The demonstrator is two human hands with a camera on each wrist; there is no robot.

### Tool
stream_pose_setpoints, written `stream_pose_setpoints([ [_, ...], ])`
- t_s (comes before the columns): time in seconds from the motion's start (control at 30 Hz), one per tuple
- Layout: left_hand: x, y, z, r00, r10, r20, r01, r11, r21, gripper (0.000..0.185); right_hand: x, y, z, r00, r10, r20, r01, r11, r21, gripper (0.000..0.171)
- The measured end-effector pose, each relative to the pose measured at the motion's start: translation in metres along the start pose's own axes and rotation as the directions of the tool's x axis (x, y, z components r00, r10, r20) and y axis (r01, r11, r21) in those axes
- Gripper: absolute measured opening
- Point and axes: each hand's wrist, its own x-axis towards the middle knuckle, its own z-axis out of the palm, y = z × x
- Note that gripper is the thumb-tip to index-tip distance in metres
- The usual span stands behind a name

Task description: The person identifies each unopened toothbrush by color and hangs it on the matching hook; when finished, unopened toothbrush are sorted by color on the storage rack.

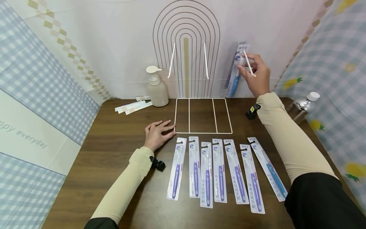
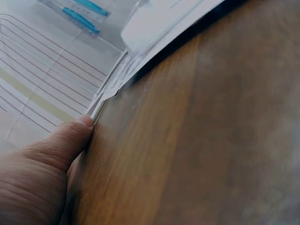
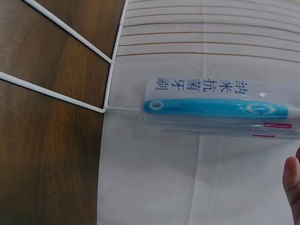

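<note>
My right hand (image 1: 256,75) is raised at the back right and pinches the top of a packaged blue toothbrush (image 1: 235,74) beside a white hook rod (image 1: 249,63) of the wire rack (image 1: 186,47). A second pack shows just behind it. The right wrist view shows the blue toothbrush pack (image 3: 215,108) hanging against the white backdrop, with one fingertip (image 3: 292,180) at the edge. My left hand (image 1: 158,133) lies flat on the table, its fingers touching the front left corner of the rack's base frame (image 1: 189,132). In the left wrist view the thumb (image 2: 70,139) rests by the wire.
Several packaged purple toothbrushes (image 1: 207,171) and one blue toothbrush pack (image 1: 268,168) lie in a row on the brown table (image 1: 108,159). A pump bottle (image 1: 156,87) and paper strips (image 1: 132,107) sit at the back left, a water bottle (image 1: 302,106) at the right.
</note>
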Motion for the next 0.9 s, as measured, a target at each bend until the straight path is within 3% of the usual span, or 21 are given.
stream_pose_setpoints([
  [0.33, 0.000, 0.000, 0.000, 1.000, -0.001, 0.009, 0.001, 1.000, -0.006, 0.042, 0.005, 0.003, -0.001, 0.998, 0.051, 0.030, -0.049, 0.998, -0.039, 0.042],
  [0.53, 0.002, -0.001, -0.002, 1.000, 0.002, 0.004, -0.002, 1.000, 0.008, 0.042, -0.004, -0.006, -0.010, 0.995, 0.080, 0.065, -0.083, 0.995, 0.047, 0.055],
  [0.67, 0.003, 0.000, -0.002, 1.000, 0.002, -0.004, -0.002, 1.000, 0.001, 0.041, -0.019, -0.010, -0.025, 0.991, 0.096, 0.094, -0.105, 0.990, 0.096, 0.048],
  [0.8, 0.003, 0.002, 0.001, 1.000, 0.003, 0.012, -0.002, 1.000, -0.009, 0.041, -0.042, 0.013, -0.045, 0.973, 0.167, 0.161, -0.192, 0.970, 0.151, 0.039],
  [0.9, 0.003, 0.003, 0.003, 1.000, 0.010, 0.022, -0.010, 1.000, -0.011, 0.041, -0.065, 0.032, -0.062, 0.938, 0.227, 0.261, -0.261, 0.960, 0.104, 0.036],
])
